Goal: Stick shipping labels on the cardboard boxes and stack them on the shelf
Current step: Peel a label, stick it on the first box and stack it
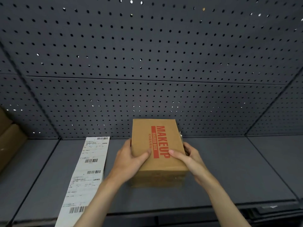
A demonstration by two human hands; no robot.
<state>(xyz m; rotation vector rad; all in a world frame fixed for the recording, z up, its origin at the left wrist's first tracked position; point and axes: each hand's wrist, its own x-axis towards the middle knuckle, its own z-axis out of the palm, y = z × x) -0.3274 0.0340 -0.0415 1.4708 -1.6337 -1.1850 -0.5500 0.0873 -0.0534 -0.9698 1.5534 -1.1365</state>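
Big grey shelf [229,169] w/ a pegboard back wall [147,54] fills most of the view. At the far left edge, plain cardboard boxes [9,138] sit apart from the action. A long strip of shipping labels [86,176] lies flat on the shelf, left of centre, running from the back wall to the near lip and over it.

Centre: a brown cardboard box [157,153] printed MAKEUP SHARED BOX in red, resting on the shelf, or on smth under it; can't tell. No label on the faces visible.

Left hand [131,159] grasps its left side, thumb on the lid. Right hand [190,158] grasps the right side, thumb on top too. So both sets of fingers are wrapped on the box, not clenched empty.

Looks like positioning before labelling. To do it well, imo: square the box to the shelf edge, keep it just beside the strip, leave a bare patch of lid free, then hold w/ one hand while the other peels.
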